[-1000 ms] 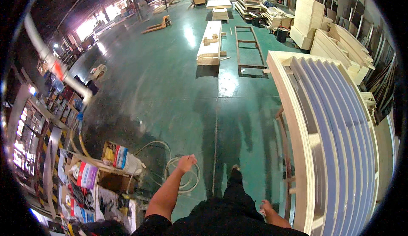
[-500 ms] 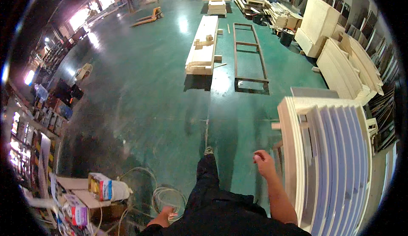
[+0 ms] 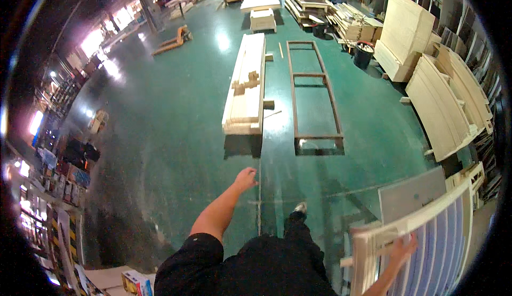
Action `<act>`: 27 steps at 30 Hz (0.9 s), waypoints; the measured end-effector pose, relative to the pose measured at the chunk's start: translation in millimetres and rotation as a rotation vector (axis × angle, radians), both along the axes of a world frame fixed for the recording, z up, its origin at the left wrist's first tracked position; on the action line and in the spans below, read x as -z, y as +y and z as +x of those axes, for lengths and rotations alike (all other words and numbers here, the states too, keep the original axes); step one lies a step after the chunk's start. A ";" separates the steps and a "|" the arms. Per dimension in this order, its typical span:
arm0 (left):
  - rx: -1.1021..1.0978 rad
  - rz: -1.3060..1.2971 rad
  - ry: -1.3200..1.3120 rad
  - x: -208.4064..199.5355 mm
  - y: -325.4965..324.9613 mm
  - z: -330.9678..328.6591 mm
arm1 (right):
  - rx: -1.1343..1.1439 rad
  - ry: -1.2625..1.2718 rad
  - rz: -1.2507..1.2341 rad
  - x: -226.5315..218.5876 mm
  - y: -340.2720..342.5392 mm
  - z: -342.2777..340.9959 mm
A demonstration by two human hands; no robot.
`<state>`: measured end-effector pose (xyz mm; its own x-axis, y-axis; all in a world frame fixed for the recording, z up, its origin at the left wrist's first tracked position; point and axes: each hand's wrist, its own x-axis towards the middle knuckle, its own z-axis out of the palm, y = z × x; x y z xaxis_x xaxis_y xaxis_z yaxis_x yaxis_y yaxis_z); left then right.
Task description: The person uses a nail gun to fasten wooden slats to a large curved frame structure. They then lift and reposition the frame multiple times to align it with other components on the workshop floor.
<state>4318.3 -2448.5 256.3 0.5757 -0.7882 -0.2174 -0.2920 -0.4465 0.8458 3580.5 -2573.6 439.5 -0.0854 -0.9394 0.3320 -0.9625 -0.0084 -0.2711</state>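
Note:
My left hand (image 3: 246,179) swings forward over the green floor, its fingers loosely bent and apart, with nothing in it. At the lower right, my right hand (image 3: 401,249) is in front of a stack of cream-coloured frames with blue-grey slats (image 3: 434,242). Its fingers look spread and slightly blurred, and I see nothing held. Whether it touches the stack I cannot tell. Ahead of my left hand lies a long pile of pale boards (image 3: 244,91) with small wooden blocks on top.
A brown rectangular frame (image 3: 332,104) lies on the floor beside the board pile. Large cream panels (image 3: 434,107) and a black bucket (image 3: 364,56) stand at the right. An orange pallet jack (image 3: 173,41) is far left. A grey sheet (image 3: 410,195) sits beyond the slatted stack.
I have walked forward, so the board pile and brown frame are nearer. My left hand has swung forward. My right hand has swung back beside the slatted stack, its fingers loosening from a curl.

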 end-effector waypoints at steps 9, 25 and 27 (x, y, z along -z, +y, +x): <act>0.725 0.326 -0.051 73.3 -284.5 -7.8 | 0.676 -0.165 0.156 13.7 -15.1 66.7; 1.991 -0.352 -0.084 -92.8 -705.5 -583.6 | 1.095 -0.171 0.071 -22.9 -129.7 142.4; 2.155 -0.570 -0.082 -101.2 -700.6 -665.1 | 1.113 -0.083 0.099 -22.9 -124.2 143.7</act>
<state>3653.2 -3149.1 357.5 -0.9861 -0.0058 0.1658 0.1126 0.7106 0.6945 3724.2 -2697.8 462.4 -0.9126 -0.3481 0.2143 -0.3994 0.8710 -0.2862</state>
